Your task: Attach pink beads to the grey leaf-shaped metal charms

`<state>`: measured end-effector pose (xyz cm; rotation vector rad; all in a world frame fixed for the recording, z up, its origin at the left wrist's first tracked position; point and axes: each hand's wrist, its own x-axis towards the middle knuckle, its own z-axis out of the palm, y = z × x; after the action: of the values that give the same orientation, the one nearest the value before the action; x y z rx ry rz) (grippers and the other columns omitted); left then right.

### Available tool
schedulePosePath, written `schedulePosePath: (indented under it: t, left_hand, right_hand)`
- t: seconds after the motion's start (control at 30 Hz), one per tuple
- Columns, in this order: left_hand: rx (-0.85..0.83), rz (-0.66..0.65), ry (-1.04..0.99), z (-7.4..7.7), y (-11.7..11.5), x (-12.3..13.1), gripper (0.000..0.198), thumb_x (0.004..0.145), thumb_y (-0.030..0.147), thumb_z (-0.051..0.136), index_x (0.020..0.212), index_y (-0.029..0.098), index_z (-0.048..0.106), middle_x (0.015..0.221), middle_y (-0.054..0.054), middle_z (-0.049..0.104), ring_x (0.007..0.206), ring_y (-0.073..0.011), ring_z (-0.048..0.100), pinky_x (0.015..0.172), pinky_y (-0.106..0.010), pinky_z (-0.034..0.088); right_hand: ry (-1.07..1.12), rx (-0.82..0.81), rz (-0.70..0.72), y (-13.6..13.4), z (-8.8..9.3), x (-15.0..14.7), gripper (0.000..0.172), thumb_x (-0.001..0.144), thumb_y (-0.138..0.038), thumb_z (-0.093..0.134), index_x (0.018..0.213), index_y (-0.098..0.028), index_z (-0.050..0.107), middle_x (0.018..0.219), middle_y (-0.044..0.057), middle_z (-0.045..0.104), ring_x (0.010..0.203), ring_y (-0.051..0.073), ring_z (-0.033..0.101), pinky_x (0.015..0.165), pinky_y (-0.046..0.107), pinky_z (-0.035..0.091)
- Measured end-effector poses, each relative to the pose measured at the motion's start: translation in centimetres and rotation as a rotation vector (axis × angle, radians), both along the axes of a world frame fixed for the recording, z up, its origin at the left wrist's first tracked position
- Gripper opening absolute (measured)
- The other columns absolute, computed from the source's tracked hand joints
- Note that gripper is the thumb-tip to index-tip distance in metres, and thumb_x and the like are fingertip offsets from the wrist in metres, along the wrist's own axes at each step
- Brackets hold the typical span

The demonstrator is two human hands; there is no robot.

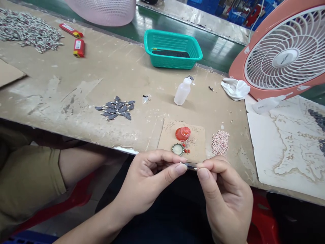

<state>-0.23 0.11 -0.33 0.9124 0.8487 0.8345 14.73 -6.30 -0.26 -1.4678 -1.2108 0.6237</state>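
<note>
Between the thumb and forefinger of my left hand (152, 179) is a small dark leaf-shaped piece (189, 166). My right hand (225, 195) pinches a tiny pale bead (196, 168) with a reddish tip at the right end of that piece. Both hands are close together at the table's front edge. Just beyond them, a cardboard square (167, 135) carries a red cup-like container (182, 133), a bottle cap (177, 149) and a few small red bits (186, 149). A pile of tiny pinkish beads (220, 143) lies to the right. Similar dark pieces with pale beads (116, 109) are heaped to the left.
Behind the cardboard stands a translucent squeeze bottle (182, 92); farther back is a green basket (172, 62). An orange fan (285, 56), white cloth (235, 89) and second bottle (269, 103) are at right. A person's leg (86, 166) is at left.
</note>
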Motion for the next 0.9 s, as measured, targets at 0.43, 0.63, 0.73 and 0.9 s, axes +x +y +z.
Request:
schedulePosePath:
  t: [0.43, 0.63, 0.73, 0.9]
  left_hand:
    - [0.048, 0.004, -0.059, 0.00, -0.14, 0.65, 0.018, 0.081, 0.010, 0.077, 0.086, 0.028, 0.082, 0.086, 0.003, 0.081, 0.079, -0.0099, 0.077, 0.074, -0.010, 0.060]
    - [0.077, 0.011, -0.054, -0.06, -0.19, 0.69, 0.017, 0.081, 0.011, 0.077, 0.086, 0.027, 0.082, 0.085, 0.003, 0.081, 0.079, -0.0112, 0.077, 0.075, -0.011, 0.060]
    - [0.089, 0.025, -0.034, -0.08, -0.30, 0.78, 0.018, 0.081, 0.011, 0.077, 0.085, 0.028, 0.082, 0.085, 0.003, 0.081, 0.079, -0.0115, 0.077, 0.074, -0.012, 0.061]
    - [0.152, 0.069, 0.006, -0.19, -0.64, 0.77, 0.022, 0.079, 0.008, 0.077, 0.083, 0.029, 0.081, 0.084, 0.006, 0.081, 0.078, -0.0107, 0.077, 0.074, -0.011, 0.060]
  right_hand:
    - [-0.122, 0.084, 0.010, 0.39, 0.02, 0.09, 0.014, 0.088, -0.011, 0.064, 0.094, -0.024, 0.067, 0.074, -0.006, 0.055, 0.064, 0.007, 0.049, 0.057, 0.021, 0.042]
    - [-0.156, 0.092, 0.005, 0.36, 0.10, 0.08, 0.014, 0.087, -0.011, 0.064, 0.093, -0.023, 0.067, 0.072, -0.006, 0.055, 0.063, 0.007, 0.050, 0.057, 0.021, 0.043]
    - [-0.173, 0.095, 0.006, 0.39, 0.08, 0.09, 0.014, 0.087, -0.011, 0.065, 0.093, -0.023, 0.067, 0.072, -0.006, 0.057, 0.063, 0.007, 0.051, 0.056, 0.021, 0.043]
    - [-0.190, 0.107, 0.009, 0.21, -0.05, 0.10, 0.016, 0.086, -0.009, 0.064, 0.093, -0.022, 0.068, 0.075, -0.004, 0.062, 0.064, 0.009, 0.056, 0.054, 0.022, 0.046]
